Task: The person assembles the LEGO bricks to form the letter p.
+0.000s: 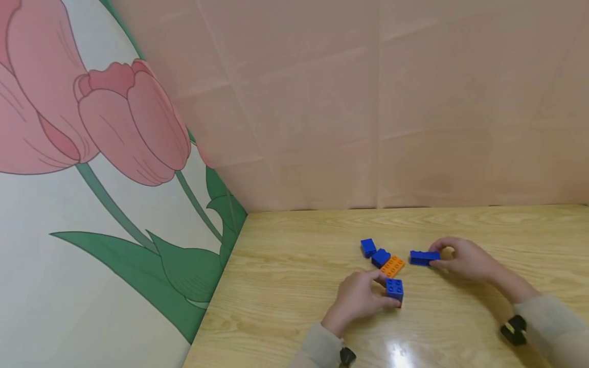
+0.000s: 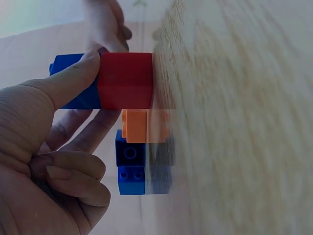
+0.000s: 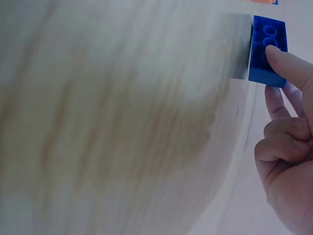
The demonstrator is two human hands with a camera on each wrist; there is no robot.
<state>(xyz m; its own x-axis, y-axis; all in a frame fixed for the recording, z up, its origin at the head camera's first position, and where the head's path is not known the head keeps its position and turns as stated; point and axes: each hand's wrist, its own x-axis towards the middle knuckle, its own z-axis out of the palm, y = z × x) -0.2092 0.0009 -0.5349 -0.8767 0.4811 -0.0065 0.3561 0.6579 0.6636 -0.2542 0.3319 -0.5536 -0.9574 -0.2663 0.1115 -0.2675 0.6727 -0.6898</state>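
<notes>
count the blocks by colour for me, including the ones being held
Blue blocks: 4, one in the left hand, one in the right hand, two on the table
Orange block: 1, on the table
Red block: 1, under the blue one in the left hand
Total: 6 blocks

A: Red block (image 2: 126,81), orange block (image 1: 392,266), blue blocks (image 1: 420,258)?
B: Smooth plastic, all.
A: Desk (image 1: 276,281)?
B: Wood-grain, glossy glare.
A: Backdrop (image 1: 322,128) along far edge?
B: Matt, creased, cloth-like.
A: Sleeves (image 1: 552,317)?
B: Matt cloth too.
</notes>
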